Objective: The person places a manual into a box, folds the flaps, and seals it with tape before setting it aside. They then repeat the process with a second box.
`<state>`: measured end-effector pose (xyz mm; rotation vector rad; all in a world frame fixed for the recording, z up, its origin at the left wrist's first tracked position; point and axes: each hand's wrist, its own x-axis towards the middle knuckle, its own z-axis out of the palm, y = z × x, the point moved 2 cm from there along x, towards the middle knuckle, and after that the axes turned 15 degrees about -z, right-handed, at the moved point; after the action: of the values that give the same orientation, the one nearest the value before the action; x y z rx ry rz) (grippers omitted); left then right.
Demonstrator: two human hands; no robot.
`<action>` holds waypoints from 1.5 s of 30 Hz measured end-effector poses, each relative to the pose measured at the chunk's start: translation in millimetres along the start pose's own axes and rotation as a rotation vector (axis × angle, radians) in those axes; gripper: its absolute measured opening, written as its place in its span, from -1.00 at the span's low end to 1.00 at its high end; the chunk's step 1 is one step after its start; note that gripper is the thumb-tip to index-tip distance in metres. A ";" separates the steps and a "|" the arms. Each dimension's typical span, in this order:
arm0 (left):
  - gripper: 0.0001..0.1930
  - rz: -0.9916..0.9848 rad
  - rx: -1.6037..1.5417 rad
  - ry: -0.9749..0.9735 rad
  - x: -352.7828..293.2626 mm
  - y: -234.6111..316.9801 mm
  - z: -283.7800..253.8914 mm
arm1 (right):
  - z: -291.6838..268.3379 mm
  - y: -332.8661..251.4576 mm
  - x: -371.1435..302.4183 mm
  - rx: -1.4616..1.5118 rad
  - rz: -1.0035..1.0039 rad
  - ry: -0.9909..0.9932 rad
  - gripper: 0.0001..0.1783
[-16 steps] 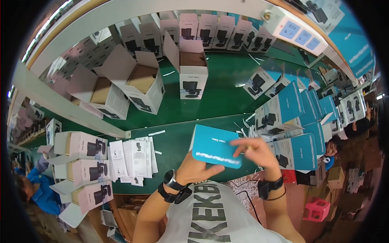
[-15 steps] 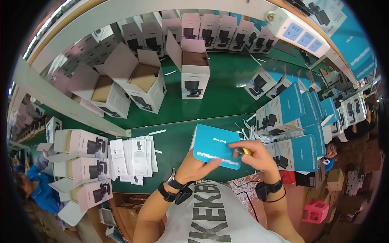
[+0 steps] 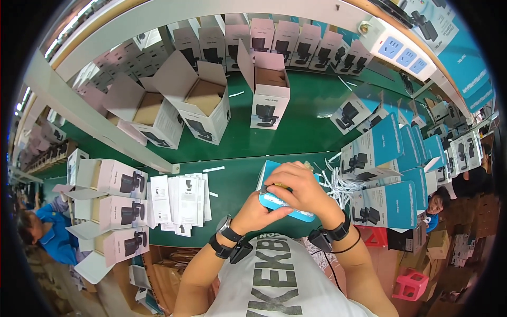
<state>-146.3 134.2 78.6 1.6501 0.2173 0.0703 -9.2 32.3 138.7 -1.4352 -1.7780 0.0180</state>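
In front of my chest is a small carton with a blue flap facing up, and a whitish, torn-looking strip runs along the flap's near edge. My left hand grips the carton's near left side, its thumb lying along the edge. My right hand is over the flap with curled fingers. A bit of a small yellow object shows under those fingers; its kind is mostly hidden. Just left of the carton lie white printed leaflets in overlapping stacks.
Open white cartons stand on the green bench, with more in a row behind. Three open cartons lie at left. Blue-flapped cartons and paper strips are at right. A power strip hangs above. Other people are at both sides.
My right hand has moved left over the blue flap, near my left hand, carrying the yellow object. It now covers much of the flap. The view has shifted slightly.
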 end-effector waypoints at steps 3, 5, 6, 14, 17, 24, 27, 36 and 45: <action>-0.68 -0.003 -0.041 -0.029 1.7 -0.3 0.6 | -4.6 -1.3 -7.5 0.022 0.008 -0.024 -0.82; -0.68 0.005 -0.040 -0.008 2.0 -1.0 1.2 | -10.5 -2.7 -9.7 0.035 0.010 -0.034 -0.80; -0.69 0.013 -0.039 0.014 1.6 -1.6 0.9 | -15.9 -6.0 -8.5 0.074 0.036 -0.064 -0.80; -0.53 0.165 0.264 0.128 -0.1 -8.8 -3.1 | -10.9 -10.2 -12.6 0.232 0.133 0.046 -0.74; -0.45 0.220 0.539 0.326 -10.6 13.5 -2.2 | -45.9 -11.9 -34.5 0.165 0.269 0.495 -0.71; -0.27 -0.119 -0.010 0.489 -27.2 7.0 -3.2 | -61.0 -51.5 -137.0 -0.052 0.760 0.316 -0.38; -0.13 -0.053 0.146 0.403 -34.0 3.1 -18.5 | -6.4 -77.9 -106.7 0.047 0.611 0.294 -0.40; -0.25 0.178 0.482 0.338 -38.5 -43.5 -64.7 | 63.1 -48.0 -113.1 -0.273 0.392 0.527 -0.50; -0.30 0.313 0.721 0.302 -41.8 -38.5 -82.4 | 78.7 -42.2 -133.2 -0.388 0.341 0.427 -0.49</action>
<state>-205.5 210.2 51.6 2.3812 0.2242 0.5325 -89.7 -54.3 30.4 -1.8419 -1.2155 -0.4446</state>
